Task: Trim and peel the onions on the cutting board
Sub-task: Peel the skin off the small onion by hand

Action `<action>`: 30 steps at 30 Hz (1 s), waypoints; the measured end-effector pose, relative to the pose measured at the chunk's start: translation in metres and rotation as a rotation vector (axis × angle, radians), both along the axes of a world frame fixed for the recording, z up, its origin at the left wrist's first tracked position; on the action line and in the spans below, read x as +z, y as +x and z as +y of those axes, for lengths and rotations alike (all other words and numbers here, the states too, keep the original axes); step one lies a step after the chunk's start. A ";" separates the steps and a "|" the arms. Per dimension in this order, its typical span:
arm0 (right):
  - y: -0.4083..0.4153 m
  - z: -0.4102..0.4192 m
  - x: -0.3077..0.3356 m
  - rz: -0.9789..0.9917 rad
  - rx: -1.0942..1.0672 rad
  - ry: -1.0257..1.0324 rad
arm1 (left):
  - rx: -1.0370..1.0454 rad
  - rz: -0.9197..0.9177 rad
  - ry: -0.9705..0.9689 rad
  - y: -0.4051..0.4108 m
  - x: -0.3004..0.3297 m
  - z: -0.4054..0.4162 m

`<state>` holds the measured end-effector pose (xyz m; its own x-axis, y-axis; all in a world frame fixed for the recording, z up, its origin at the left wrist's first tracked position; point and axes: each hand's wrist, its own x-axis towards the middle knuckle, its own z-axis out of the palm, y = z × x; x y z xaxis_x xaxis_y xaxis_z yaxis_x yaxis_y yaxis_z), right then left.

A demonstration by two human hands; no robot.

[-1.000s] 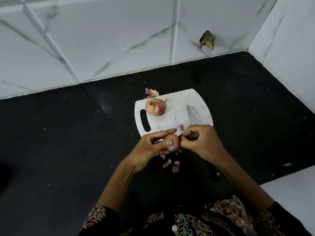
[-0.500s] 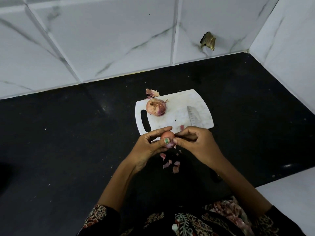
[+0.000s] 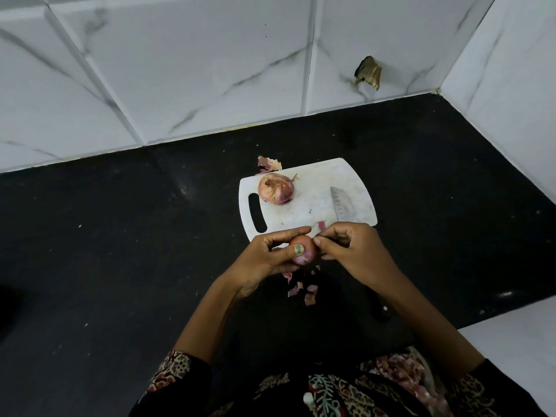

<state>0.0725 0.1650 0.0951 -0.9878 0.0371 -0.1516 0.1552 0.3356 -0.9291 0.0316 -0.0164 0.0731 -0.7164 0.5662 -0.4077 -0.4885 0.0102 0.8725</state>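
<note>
Two onions are in play: I hold the small onion (image 3: 302, 253) in my left hand (image 3: 264, 263), fingers curled round it, at the near edge of the cutting board (image 3: 307, 203). My right hand (image 3: 355, 251) pinches at its skin with thumb and fingertips. The second onion (image 3: 275, 188) sits unpeeled on the board, and the knife (image 3: 341, 206) lies beside my right hand. Thin skin may tear short, I judge, leaving scraps stuck. Loose peel pieces (image 3: 302, 288) litter the black surface (image 3: 120, 236), and the round onion could slip from my grip.
</note>
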 end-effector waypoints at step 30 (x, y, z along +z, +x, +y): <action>0.010 -0.004 -0.007 0.154 0.104 0.186 | -0.076 -0.002 -0.064 0.002 -0.002 -0.005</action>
